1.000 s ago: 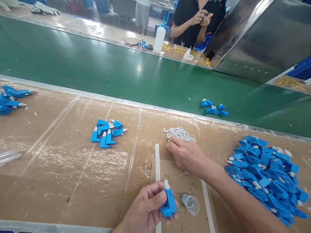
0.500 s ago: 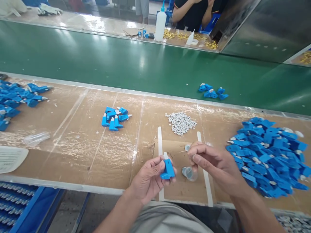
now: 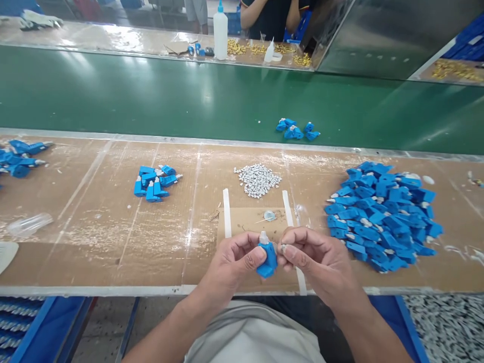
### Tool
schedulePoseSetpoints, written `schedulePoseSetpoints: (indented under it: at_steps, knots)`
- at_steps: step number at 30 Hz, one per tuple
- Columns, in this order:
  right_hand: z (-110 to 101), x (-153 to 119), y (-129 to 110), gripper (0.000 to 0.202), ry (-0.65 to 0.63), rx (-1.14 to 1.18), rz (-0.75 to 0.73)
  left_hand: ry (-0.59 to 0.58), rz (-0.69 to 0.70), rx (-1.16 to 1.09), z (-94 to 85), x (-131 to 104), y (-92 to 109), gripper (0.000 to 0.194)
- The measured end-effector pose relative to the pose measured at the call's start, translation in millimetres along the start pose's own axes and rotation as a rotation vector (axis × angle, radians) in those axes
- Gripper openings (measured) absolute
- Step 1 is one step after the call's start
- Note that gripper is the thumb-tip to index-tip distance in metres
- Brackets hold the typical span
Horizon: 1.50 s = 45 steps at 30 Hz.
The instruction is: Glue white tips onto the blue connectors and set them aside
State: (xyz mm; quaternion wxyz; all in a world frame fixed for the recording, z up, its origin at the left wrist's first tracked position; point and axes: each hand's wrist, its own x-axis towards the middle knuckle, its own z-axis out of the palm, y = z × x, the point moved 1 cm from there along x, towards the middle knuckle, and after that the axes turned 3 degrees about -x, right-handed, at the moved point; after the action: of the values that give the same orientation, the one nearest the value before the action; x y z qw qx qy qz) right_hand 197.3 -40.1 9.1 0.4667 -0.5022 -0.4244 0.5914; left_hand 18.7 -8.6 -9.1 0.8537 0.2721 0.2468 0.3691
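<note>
My left hand (image 3: 238, 259) grips a blue plastic part (image 3: 266, 261) with a pale tip pointing up. Close beside it, my right hand (image 3: 315, 254) pinches a small greyish piece (image 3: 283, 248) between thumb and forefinger, near the blue part's right side. Whether the two pieces touch is hard to make out. Beyond my hands, a small round dish (image 3: 269, 216) with a thin pin across its edge rests on a cardboard sheet (image 3: 242, 219). Farther back lies a heap of small grey pieces (image 3: 258, 180).
A large pile of blue parts (image 3: 380, 217) lies to the right, a smaller cluster (image 3: 156, 182) to the left. Several more sit on the green conveyor belt (image 3: 151, 96). A clear plastic tube (image 3: 30, 225) lies far left. Across the belt stand a white bottle (image 3: 220, 35) and a person.
My right hand has moved in from the right, bringing the small piece up beside the blue part. The view has shifted, so the tabletop things appear farther left.
</note>
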Motion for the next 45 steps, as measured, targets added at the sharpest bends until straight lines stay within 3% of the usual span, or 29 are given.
schedulePoseSetpoints:
  at_steps: [17,24,27,30,40,43,45]
  knots:
    - [11.7,1.5,3.1,0.005,0.087,-0.069,-0.066,0.098,0.125,0.183,1.5,6.4,-1.3,0.019]
    - [10.6,8.9,0.2,0.018,0.055,0.265,0.154,0.041,0.102,0.216,4.4,6.6,8.3,0.019]
    - [10.4,8.7,-0.8,0.031,0.028,0.324,0.209,-0.027,0.085,0.193,5.9,7.9,10.1,0.018]
    - [8.8,6.5,1.5,0.029,-0.006,0.368,0.238,-0.070,0.069,0.178,7.7,8.2,11.2,0.016]
    - [10.4,6.2,1.3,0.025,-0.009,0.356,0.281,-0.091,0.060,0.225,14.8,6.7,19.8,0.019]
    - [19.2,8.2,-0.5,0.025,-0.067,0.331,0.290,-0.070,0.069,0.265,16.6,-2.2,21.5,0.021]
    - [18.7,5.3,-2.4,0.034,-0.114,0.235,0.229,-0.002,0.087,0.343,8.7,-12.0,30.5,0.023]
